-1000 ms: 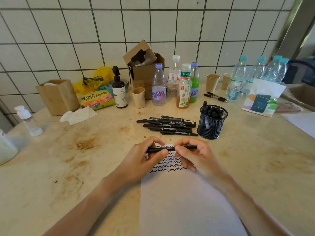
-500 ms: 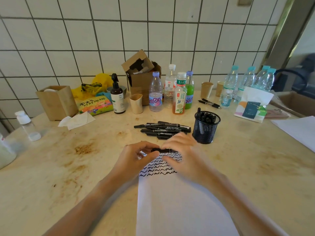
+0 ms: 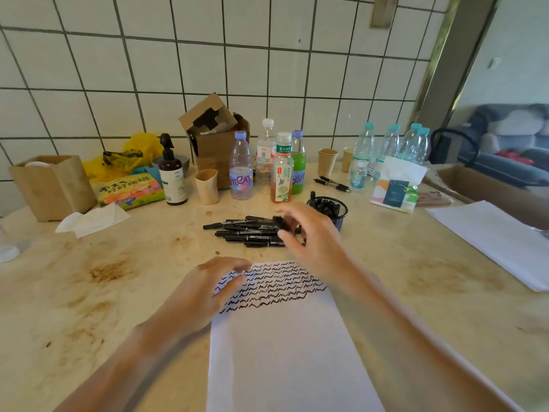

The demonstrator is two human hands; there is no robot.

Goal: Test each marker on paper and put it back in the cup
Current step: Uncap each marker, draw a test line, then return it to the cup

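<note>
A white sheet of paper point(image 3: 282, 352) lies in front of me, with rows of black squiggles point(image 3: 276, 286) across its top. My left hand point(image 3: 205, 292) rests flat on the sheet's top left corner and holds nothing. My right hand point(image 3: 315, 242) is blurred and raised over the right end of a pile of black markers point(image 3: 240, 230). Its fingers pinch a black marker point(image 3: 282, 224). Just behind that hand stands the black mesh cup point(image 3: 341, 211), which holds several markers and is partly hidden by the hand.
Drink bottles point(image 3: 282, 173), a cardboard box point(image 3: 217, 144) and paper cups point(image 3: 326, 162) line the tiled wall. A tissue pack point(image 3: 395, 188) and a stack of paper point(image 3: 499, 239) lie to the right. At the left are a pump bottle point(image 3: 172, 176) and a wooden box point(image 3: 50, 185).
Both hands held one marker over the paper before. Now my right hand has carried it up and right toward the cup, and my left hand has let go and dropped onto the paper.
</note>
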